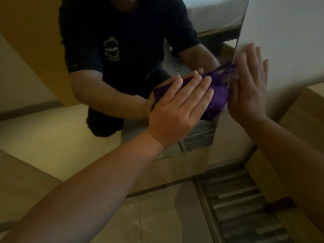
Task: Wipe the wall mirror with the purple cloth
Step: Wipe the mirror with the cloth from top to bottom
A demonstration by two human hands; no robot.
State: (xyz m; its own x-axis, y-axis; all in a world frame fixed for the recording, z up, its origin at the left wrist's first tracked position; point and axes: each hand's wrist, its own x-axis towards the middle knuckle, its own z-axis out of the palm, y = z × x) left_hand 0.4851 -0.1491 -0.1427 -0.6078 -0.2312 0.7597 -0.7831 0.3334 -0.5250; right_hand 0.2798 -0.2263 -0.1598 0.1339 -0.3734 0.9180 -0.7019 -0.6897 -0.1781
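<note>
The wall mirror fills the left and middle of the head view, and its right edge runs down the middle right. My left hand presses the bunched purple cloth flat against the glass near that edge, fingers spread over it. My right hand lies flat and open on the white wall beside the mirror's edge, with the thumb side touching the cloth. The mirror reflects a person in a dark T-shirt kneeling, along with both arms and the cloth.
A white wall stands to the right of the mirror. Below are a beige tiled floor and a grey slatted floor grate. A beige ledge or box sits at the right.
</note>
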